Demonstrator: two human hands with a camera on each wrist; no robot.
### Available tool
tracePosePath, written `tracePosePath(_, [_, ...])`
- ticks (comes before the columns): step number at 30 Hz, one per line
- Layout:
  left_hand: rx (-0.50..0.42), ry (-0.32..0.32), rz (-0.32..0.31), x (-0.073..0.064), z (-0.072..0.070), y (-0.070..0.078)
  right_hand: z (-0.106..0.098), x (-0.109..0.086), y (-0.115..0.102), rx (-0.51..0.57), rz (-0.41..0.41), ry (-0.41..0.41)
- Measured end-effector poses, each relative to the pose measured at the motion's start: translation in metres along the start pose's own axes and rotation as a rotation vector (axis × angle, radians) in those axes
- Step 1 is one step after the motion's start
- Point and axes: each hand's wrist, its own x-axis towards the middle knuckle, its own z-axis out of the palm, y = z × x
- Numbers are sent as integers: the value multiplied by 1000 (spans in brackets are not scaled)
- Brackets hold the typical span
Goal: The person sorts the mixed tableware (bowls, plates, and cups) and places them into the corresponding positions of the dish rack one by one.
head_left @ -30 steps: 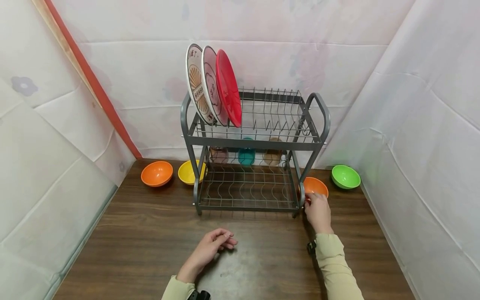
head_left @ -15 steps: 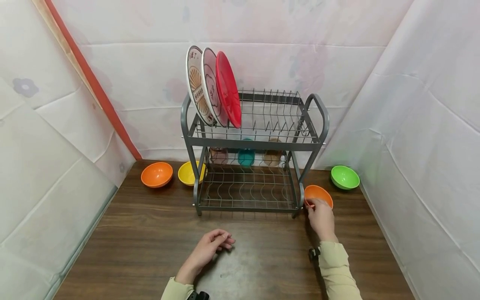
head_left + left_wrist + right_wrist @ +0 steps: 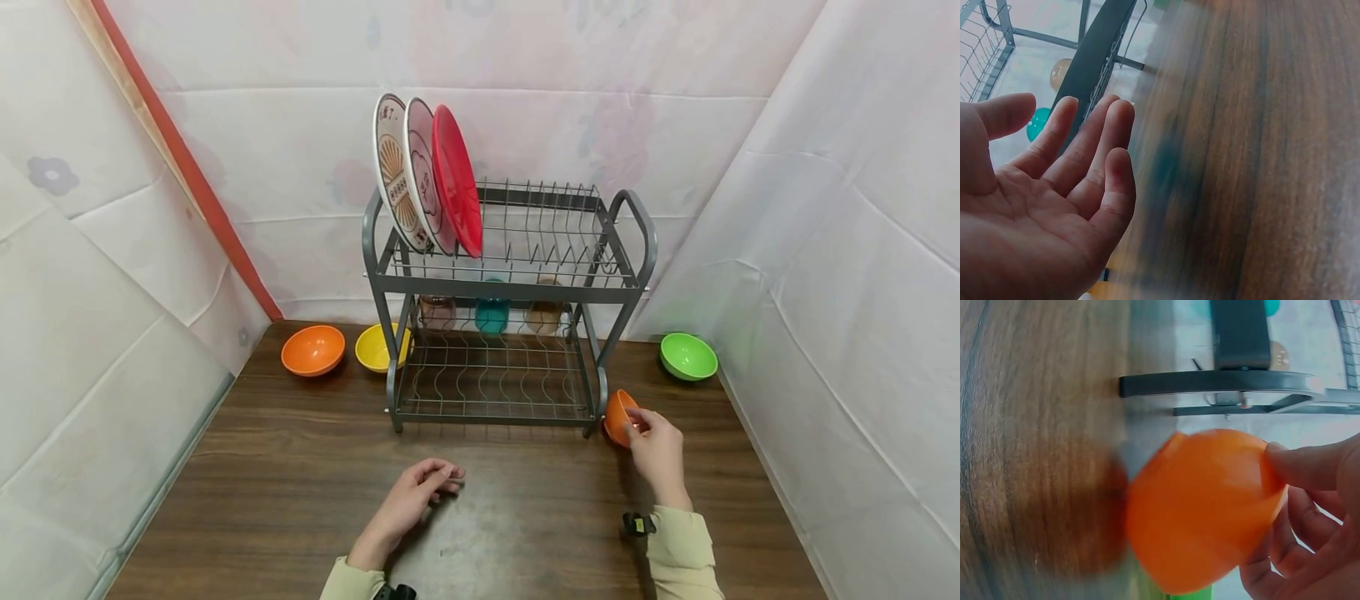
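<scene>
My right hand (image 3: 658, 450) pinches the rim of an orange bowl (image 3: 618, 418) just right of the dish rack's front leg. The bowl is tipped on its side; in the right wrist view its rounded orange outside (image 3: 1204, 509) shows, thumb on one face of the rim and fingers behind. My left hand (image 3: 408, 506) hovers low over the table in front of the rack with nothing in it, fingers loosely bent, palm (image 3: 1029, 212) facing the left wrist camera. The two-tier dark metal dish rack (image 3: 510, 292) stands beyond both hands.
Three plates, the front one red (image 3: 457, 183), stand upright on the rack's upper tier. Three coloured cups, one teal (image 3: 492, 317), sit on the lower tier. An orange bowl (image 3: 312, 350) and a yellow bowl (image 3: 372, 348) lie left, a green bowl (image 3: 688, 357) right.
The right hand has drawn the orange bowl toward the person and tipped it from upright onto its side. The left hand has barely moved.
</scene>
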Motion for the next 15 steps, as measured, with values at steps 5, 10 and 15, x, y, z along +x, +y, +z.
tracePosePath(5, [-4,16,0,1,-1,2,-14,-8,-8,8,61,-60])
tracePosePath(10, [-7,36,8,2,-2,4,-26,-19,-18,20,114,-121])
tracePosePath(15, [-14,57,28,5,-3,8,-33,-29,-28,31,139,-197])
